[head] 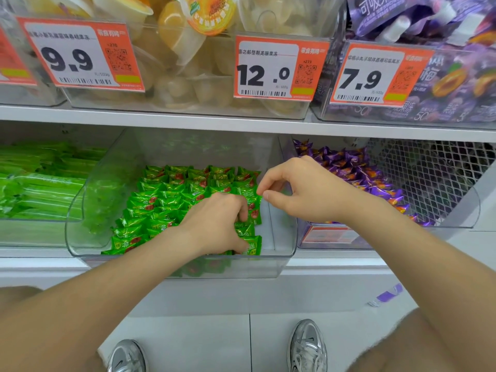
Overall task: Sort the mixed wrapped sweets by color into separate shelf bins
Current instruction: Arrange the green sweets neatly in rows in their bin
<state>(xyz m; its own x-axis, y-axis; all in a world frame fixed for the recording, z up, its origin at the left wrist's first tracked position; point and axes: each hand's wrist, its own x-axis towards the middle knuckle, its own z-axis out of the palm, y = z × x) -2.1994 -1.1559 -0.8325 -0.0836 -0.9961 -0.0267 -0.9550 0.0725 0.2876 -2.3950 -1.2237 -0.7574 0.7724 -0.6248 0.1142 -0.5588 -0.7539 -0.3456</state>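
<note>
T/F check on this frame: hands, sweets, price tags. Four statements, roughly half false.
1. The left hand has its fingers down among the green sweets. True.
2. The purple sweets lie to the left of the green ones. False: they lie to the right.
3. The price tag above the green sweets reads 12.0. True.
4. The right hand is buried deep in the purple pile. False: its fingertips hover at the right edge of the green sweets.
</note>
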